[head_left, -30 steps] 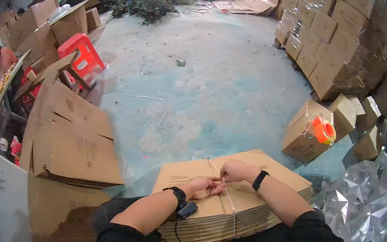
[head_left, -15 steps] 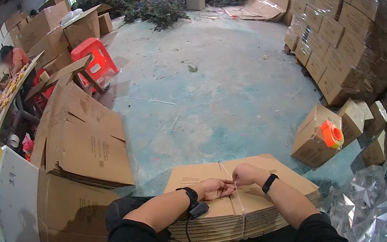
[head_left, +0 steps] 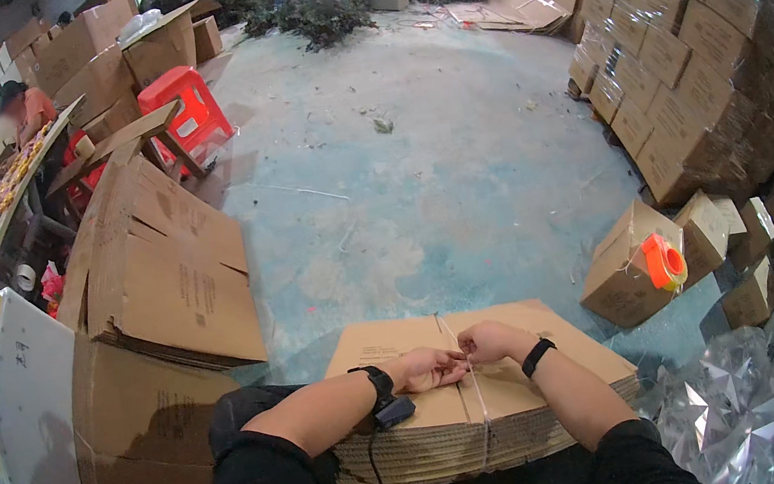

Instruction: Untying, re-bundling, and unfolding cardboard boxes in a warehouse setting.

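A stack of flattened cardboard boxes (head_left: 532,391) lies right in front of me. White string (head_left: 482,407) runs over its top and down the near side. My left hand (head_left: 427,368) rests low over the top sheet, palm partly turned up, fingers curled together at the string. From the other side my right hand (head_left: 490,340) pinches the string with bent fingers. The fingertips of both hands meet at the string, where any knot is too small to make out. Dark bands circle both wrists, and a small dark device hangs by the left one.
More flattened cartons (head_left: 175,276) lean at the left, near a red stool (head_left: 183,107) and a wooden bench (head_left: 127,136). Wrapped cartons (head_left: 683,63) tower at right. An orange tape dispenser (head_left: 661,261) sits on a box. Clear plastic (head_left: 747,408) lies lower right; a person (head_left: 30,108) sits far left.
The view has shifted slightly, so the stack appears a little higher. Both hands stay at the string, with only small finger movements.
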{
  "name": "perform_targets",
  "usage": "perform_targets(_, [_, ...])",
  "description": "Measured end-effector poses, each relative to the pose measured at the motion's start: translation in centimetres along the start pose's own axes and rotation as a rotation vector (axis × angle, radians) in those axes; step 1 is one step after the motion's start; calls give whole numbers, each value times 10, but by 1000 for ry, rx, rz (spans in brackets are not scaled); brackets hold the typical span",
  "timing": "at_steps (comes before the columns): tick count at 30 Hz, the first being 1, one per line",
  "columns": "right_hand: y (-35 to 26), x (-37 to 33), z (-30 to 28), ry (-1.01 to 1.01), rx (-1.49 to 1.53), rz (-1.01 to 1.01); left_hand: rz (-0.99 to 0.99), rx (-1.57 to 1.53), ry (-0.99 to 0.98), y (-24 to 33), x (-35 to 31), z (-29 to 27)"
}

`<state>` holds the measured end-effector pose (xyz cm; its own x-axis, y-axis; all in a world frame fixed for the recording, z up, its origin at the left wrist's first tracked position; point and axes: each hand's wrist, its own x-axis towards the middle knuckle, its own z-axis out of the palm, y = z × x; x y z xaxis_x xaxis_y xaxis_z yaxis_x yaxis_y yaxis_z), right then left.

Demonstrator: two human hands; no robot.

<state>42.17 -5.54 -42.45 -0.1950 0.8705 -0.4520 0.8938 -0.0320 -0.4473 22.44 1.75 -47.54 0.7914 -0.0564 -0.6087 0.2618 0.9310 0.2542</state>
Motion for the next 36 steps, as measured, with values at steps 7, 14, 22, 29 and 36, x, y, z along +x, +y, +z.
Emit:
perform_targets(7, [-9,-5,-9,94,34,-2,-4,-24,-11,6,-4,3])
perform_targets(14, [2,5,-1,115,154,3,1,3,29,8,-6,9])
perform_targets(22, [-1,1,-2,139,214,10,11,-28,17,2,-1,2])
perform_targets(29, [-4,0,-4,139,195,55,-7,-49,-11,6,1,-3])
perform_targets(36, [-6,-4,-8,98,133,35,3,-25,49,7,-2,0])
